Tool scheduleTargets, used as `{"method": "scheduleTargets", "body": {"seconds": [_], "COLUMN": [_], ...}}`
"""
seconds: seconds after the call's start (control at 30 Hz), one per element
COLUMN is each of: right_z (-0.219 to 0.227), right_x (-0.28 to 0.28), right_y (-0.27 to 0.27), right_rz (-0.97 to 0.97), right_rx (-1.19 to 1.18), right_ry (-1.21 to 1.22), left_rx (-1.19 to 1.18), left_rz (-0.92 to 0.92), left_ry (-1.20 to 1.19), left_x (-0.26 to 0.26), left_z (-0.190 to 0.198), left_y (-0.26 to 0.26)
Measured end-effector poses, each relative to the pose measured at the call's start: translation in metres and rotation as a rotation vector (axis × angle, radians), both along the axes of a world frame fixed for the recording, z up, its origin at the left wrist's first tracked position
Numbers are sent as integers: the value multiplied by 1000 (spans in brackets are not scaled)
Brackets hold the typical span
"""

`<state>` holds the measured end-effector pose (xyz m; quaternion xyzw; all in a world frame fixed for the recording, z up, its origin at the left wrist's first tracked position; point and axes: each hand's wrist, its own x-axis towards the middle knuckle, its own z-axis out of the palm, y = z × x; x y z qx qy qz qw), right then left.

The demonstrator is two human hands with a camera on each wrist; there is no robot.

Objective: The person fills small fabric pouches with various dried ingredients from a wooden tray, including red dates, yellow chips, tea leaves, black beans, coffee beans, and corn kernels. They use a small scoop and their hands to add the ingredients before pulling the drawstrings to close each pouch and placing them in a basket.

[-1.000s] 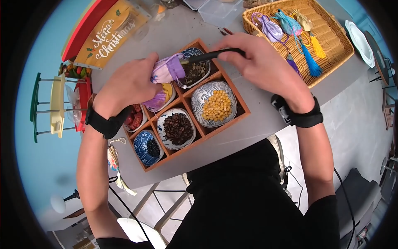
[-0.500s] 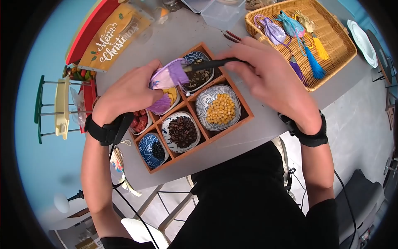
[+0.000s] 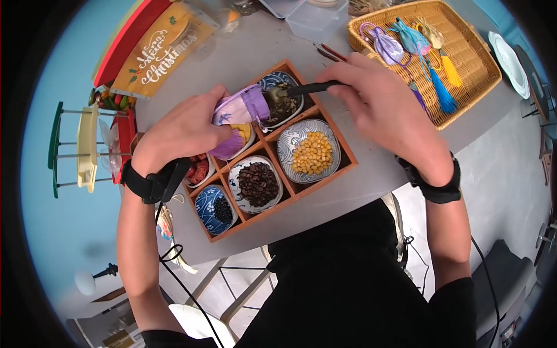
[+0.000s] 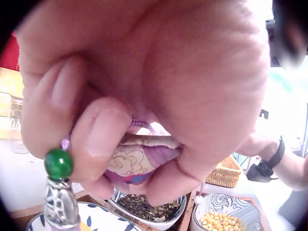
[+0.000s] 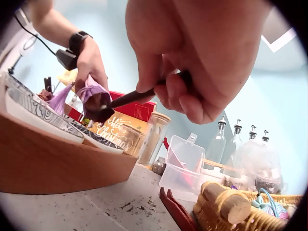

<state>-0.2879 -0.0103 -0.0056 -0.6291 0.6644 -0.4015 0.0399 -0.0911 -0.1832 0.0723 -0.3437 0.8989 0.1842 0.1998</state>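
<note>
My left hand [image 3: 181, 129] grips a small purple and white pouch [image 3: 242, 107], its mouth turned towards the right above the divided wooden box [image 3: 325, 181]. A green bead [image 4: 58, 164] and purple tassel [image 3: 230, 145] hang from it. My right hand [image 3: 387, 104] holds the black handle of a spoon [image 3: 313, 88]; in the head view the spoon's head is at the pouch mouth, over the bowl of dried leaves [image 3: 285, 110]. The right wrist view shows the spoon's head [image 5: 100, 113] against the pouch's opening [image 5: 94, 94]. Fingers [image 4: 98, 130] curl round the pouch in the left wrist view.
The box holds bowls of yellow kernels [image 3: 312, 153], dark brown beans [image 3: 259, 184], black grains [image 3: 223, 210] and red pieces [image 3: 198, 170]. A wicker tray [image 3: 464, 98] with several pouches stands at the right. Red tongs [image 5: 177, 211], a clear plastic container [image 3: 313, 23] and a Christmas sign [image 3: 162, 52] are behind.
The spoon's head has come back slightly from the pouch mouth and shows more plainly over the leaves. The pouch remains in my left hand. The view has shifted a little.
</note>
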Motion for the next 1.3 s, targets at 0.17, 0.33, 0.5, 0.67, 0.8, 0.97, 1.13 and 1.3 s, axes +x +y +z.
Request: {"method": "scheduleTargets", "body": {"seconds": [0.17, 0.33, 0.5, 0.67, 0.8, 0.97, 1.13, 1.3], "right_z": [14, 27, 31, 26, 14, 15, 8, 10], "right_x": [15, 24, 12, 11, 18, 2, 14, 10], "right_y": [-8, -15, -6, -9, -13, 1, -4, 0], "right_rz": [120, 106, 121, 114, 135, 24, 73, 25], "right_rx": [-60, -99, -2, 0, -51, 149, 7, 55], "right_ry": [-150, -64, -4, -4, 51, 83, 56, 43], "left_rx": [15, 81, 28, -87, -64, -113, -135, -93], "left_rz": [-26, -68, -9, -50, -83, -143, -177, -130], "left_ry": [61, 360, 369, 328, 322, 330, 310, 302], "left_x": [0, 7, 11, 10, 3, 15, 5, 11], "left_z": [-10, -20, -28, -32, -28, -37, -28, -27], "left_y": [0, -2, -3, 0, 3, -10, -3, -7]}}
